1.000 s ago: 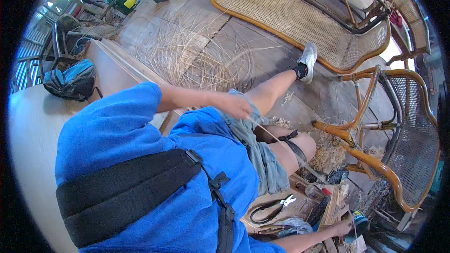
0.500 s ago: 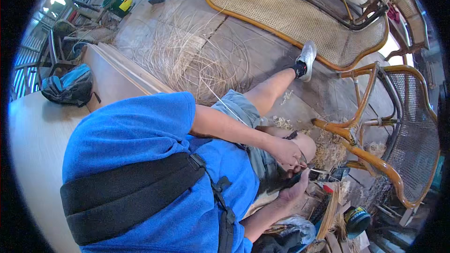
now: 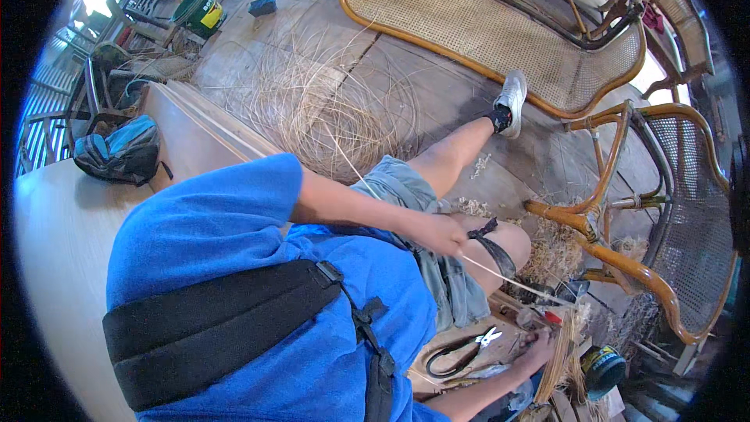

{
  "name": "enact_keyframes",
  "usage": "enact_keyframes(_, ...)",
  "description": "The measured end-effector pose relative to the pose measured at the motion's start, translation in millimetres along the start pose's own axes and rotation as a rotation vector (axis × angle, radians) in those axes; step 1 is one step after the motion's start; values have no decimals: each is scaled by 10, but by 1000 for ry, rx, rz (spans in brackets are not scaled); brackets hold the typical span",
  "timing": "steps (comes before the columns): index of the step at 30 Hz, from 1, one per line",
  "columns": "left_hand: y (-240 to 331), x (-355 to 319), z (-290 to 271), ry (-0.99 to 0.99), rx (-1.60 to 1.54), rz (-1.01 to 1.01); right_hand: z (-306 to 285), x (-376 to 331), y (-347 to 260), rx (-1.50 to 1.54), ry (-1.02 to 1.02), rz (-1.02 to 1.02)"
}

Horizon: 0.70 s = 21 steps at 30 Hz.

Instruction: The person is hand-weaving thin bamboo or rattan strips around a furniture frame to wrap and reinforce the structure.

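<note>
One thin, straw-coloured rattan strip (image 3: 516,284) runs slantwise across the person's bent right leg, close to the knotted black cloth band (image 3: 494,252) around the knee. Its long axis goes from upper left to lower right, nearly straight, with the lower part pointing toward a small bright-red object (image 3: 553,317).

The bare left hand (image 3: 441,234) has its grip closed on the strip, fingers curled into a loose fist. Behind that forearm, a similar pale length lies on the same slant, leading up to the loose tangle of fine rattan strands (image 3: 320,121) on the floor (whether it is the same strip, the arm hides).

The bare right hand (image 3: 539,344) is just beside the upright-fanned bundle of flat tan strips (image 3: 556,363); its fingers are bent, but I cannot tell how far its grip is open or what it has hold of.

Near that forearm lie black-handled metal shears (image 3: 457,355), their silver blades pointing to the upper right. A dark green round tub (image 3: 600,373) stands past the bundle.
</note>
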<state>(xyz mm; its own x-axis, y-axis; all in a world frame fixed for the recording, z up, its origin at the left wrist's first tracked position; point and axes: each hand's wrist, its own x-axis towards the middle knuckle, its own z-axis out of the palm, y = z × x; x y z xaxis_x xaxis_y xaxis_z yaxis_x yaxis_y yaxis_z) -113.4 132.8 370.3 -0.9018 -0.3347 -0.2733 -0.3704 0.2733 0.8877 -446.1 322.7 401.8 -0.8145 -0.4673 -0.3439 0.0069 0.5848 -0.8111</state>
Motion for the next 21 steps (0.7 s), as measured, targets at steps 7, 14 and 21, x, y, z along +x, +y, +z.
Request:
enact_keyframes(7, 319, 818, 391, 207, 151, -12, 861, -617, 28, -594, -123, -293)
enact_keyframes(14, 341, 503, 75, -27, 266, 41, 1361, -776, -322, -667, -244, -225)
enact_keyframes(21, 201, -1053, -587, -64, 270, -47, 1287, -710, -281, -722, -238, -294)
